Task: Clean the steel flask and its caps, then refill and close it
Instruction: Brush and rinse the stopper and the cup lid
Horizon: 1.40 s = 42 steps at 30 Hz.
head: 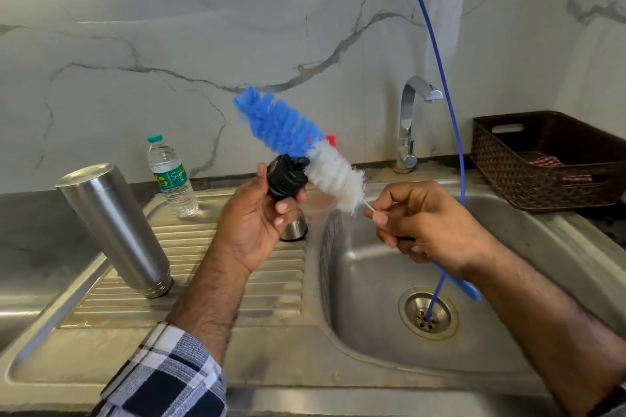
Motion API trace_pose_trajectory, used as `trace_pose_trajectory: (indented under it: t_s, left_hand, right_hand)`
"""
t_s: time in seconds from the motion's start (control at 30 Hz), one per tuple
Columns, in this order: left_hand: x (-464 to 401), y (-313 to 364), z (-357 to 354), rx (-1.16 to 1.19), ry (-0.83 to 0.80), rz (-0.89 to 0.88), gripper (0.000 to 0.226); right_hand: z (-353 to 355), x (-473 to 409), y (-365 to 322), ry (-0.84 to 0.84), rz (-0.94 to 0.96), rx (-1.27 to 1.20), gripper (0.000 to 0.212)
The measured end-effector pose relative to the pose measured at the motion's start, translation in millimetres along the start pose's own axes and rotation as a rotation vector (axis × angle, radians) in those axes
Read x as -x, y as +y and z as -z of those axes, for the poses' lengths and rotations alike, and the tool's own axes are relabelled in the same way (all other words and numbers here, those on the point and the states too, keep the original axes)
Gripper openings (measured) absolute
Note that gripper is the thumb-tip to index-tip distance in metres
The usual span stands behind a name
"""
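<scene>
fingers of the left hand [252, 213] curl round the black inner cap [284, 179], held above the ribbed drainboard [203, 281]. right hand [423, 223] pinches the bottle brush [298, 142] by its stem, white bristles touching the cap. steel flask [111, 227] stands mouth-down on the drainboard, tilted in this view. steel outer cap [294, 230] sits behind the left hand, a water bottle [171, 176] beyond.

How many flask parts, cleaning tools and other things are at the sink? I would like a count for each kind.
Flask parts: 3: steel flask, black cap, steel cap
Cleaning tools: 1: bottle brush
Other things: 2: water bottle, brown basket
Total: 6
</scene>
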<state>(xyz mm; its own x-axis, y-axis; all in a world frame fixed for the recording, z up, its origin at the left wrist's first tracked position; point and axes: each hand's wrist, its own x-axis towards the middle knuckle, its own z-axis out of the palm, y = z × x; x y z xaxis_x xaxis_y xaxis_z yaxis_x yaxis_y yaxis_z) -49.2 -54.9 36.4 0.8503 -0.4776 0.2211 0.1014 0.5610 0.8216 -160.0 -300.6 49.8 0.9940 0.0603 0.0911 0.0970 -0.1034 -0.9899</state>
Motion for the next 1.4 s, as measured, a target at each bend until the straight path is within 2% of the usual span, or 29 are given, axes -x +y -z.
trace_pose_trajectory:
  t_s: [0.07, 0.17, 0.23, 0.33, 0.4, 0.5, 0.6, 0.7, 0.77, 0.9, 0.97, 1.03, 1.1, 1.27, 1.33, 1.4]
  left_hand:
    - [0.3, -1.2, -0.6, -0.078, 0.045, 0.037, 0.049]
    - [1.7, -11.4, -16.1, -0.114, 0.024, 0.062, 0.045]
    - [1.6, -11.1, -18.9, -0.036, 0.063, 0.034, 0.045]
    - [1.2, 1.0, -9.2, 0.112, 0.147, -0.033, 0.045]
    - [1.5, 1.6, -9.5, 0.033, 0.132, -0.034, 0.044]
    - [2.3, -13.7, -22.9, -0.143, 0.094, -0.034, 0.042]
    - [-1.8, -16.8, -21.9, -0.084, 0.239, -0.088, 0.037]
    - [-8.1, -10.2, -8.0, -0.071, 0.424, -0.099, 0.016]
    - [-7.1, -12.9, -10.1, -0.155, 0.394, -0.103, 0.016]
    - [-0.9, -23.7, -21.0, -0.409, 0.216, -0.128, 0.029]
    - [-0.7, -18.3, -14.2, -0.414, 0.238, -0.174, 0.031]
    - [-3.0, -7.8, -5.2, -0.350, 0.305, -0.225, 0.021]
    - [-3.3, -4.9, -5.2, -0.384, 0.302, -0.225, 0.019]
    - [6.8, -27.1, -26.2, -0.534, 0.042, -0.114, 0.036]
    - [7.9, -28.7, -24.8, -0.510, -0.041, -0.097, 0.042]
    - [6.9, -27.4, -22.0, -0.486, -0.066, -0.084, 0.046]
  right_hand:
    - [2.6, -0.5, -0.3, 0.020, 0.013, 0.025, 0.011]
    - [-4.8, -8.8, -0.5, 0.093, 0.054, -0.039, 0.011]
    - [-6.9, -10.0, 0.9, 0.088, 0.039, -0.069, 0.009]
    - [-3.0, -3.6, 4.1, -0.006, -0.051, -0.045, 0.014]
    - [-4.0, -2.9, 3.3, 0.004, -0.069, -0.061, 0.014]
    - [-9.8, -9.6, 1.7, 0.110, -0.010, -0.130, 0.010]
    - [-9.9, -7.6, 4.5, 0.138, 0.023, -0.093, 0.010]
    - [-20.1, -0.5, 7.1, 0.139, 0.038, 0.175, 0.010]
    - [-34.0, -3.7, 5.5, 0.220, 0.102, 0.317, 0.015]
    - [-41.1, -10.5, -0.6, 0.367, 0.176, 0.305, 0.017]
    - [-30.4, -7.2, 0.0, 0.337, 0.117, 0.276, 0.013]
    - [-18.6, -1.0, 2.4, 0.280, 0.050, 0.303, 0.012]
    - [-13.3, -0.3, 4.2, 0.270, 0.046, 0.348, 0.012]
    - [-22.1, -16.8, 6.4, 0.422, 0.144, 0.454, 0.014]
    - [-21.7, -17.9, 9.3, 0.433, 0.135, 0.344, 0.010]
    - [-16.9, -16.8, 10.9, 0.418, 0.125, 0.008, 0.008]
